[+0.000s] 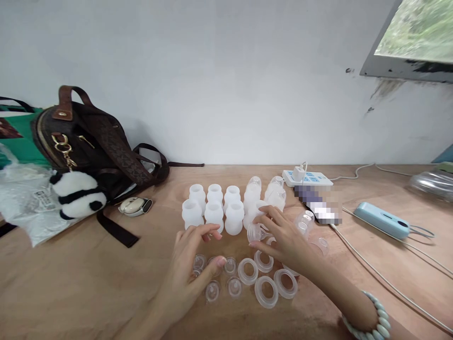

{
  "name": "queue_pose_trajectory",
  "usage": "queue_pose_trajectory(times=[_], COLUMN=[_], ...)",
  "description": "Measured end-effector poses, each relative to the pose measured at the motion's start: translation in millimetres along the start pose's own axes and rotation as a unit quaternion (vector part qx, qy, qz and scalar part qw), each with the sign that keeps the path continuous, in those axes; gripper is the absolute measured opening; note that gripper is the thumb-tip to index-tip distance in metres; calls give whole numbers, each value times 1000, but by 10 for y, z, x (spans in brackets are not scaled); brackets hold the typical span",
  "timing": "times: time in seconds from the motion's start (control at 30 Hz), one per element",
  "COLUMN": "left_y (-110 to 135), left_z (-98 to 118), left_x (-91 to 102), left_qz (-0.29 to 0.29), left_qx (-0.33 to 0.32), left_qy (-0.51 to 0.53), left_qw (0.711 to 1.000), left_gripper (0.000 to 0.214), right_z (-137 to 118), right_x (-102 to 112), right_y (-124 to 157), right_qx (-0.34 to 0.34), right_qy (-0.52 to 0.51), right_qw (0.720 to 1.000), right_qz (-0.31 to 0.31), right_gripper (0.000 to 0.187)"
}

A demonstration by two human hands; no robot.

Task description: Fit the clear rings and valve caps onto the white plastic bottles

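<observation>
My left hand (193, 264) hovers over several small clear caps (231, 276) at the table's front, fingers apart and holding nothing. My right hand (283, 238), with a bead bracelet at the wrist, pinches a clear ribbed piece (255, 232) between thumb and fingers. Just behind both hands stand several white frosted bottles (214, 208) in two rows. Clear rings (265, 291) lie below my right hand.
A brown handbag (88, 141) with a panda plush (76, 193) sits at the left, beside a plastic bag (24, 198) and a small oval device (135, 206). A power strip (307, 178), a phone, a blue device (382, 219) and cables lie at the right.
</observation>
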State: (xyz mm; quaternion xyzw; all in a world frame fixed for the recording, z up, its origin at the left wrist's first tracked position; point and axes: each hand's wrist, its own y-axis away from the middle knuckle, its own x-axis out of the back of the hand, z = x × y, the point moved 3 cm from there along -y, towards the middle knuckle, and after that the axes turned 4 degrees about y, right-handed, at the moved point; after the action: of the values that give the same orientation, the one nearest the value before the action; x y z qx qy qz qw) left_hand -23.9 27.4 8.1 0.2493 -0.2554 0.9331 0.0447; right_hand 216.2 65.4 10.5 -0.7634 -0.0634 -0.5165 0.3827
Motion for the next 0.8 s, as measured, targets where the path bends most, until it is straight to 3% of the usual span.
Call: queue_pose_trajectory(times=[0.13, 0.37, 0.6, 0.8], left_y=[4, 7, 9, 3], left_z=[-4, 35, 130, 210], left_x=[1, -27, -102, -189], left_qz=[-5, -4, -96, -136], left_qx=[-14, -29, -7, -12], left_qy=[-9, 6, 98, 174], left_qw=[1000, 1000, 991, 975], left_gripper=[32, 24, 15, 29], right_z=[7, -187, -488, -649], right_x=[-1, 120, 101, 215], right_y=[3, 80, 213, 216], right_qx=[-12, 41, 106, 167], right_qy=[-18, -54, -125, -56], right_qw=[1000, 991, 978, 977], right_qz=[14, 120, 128, 124], right_gripper=[25, 28, 22, 11])
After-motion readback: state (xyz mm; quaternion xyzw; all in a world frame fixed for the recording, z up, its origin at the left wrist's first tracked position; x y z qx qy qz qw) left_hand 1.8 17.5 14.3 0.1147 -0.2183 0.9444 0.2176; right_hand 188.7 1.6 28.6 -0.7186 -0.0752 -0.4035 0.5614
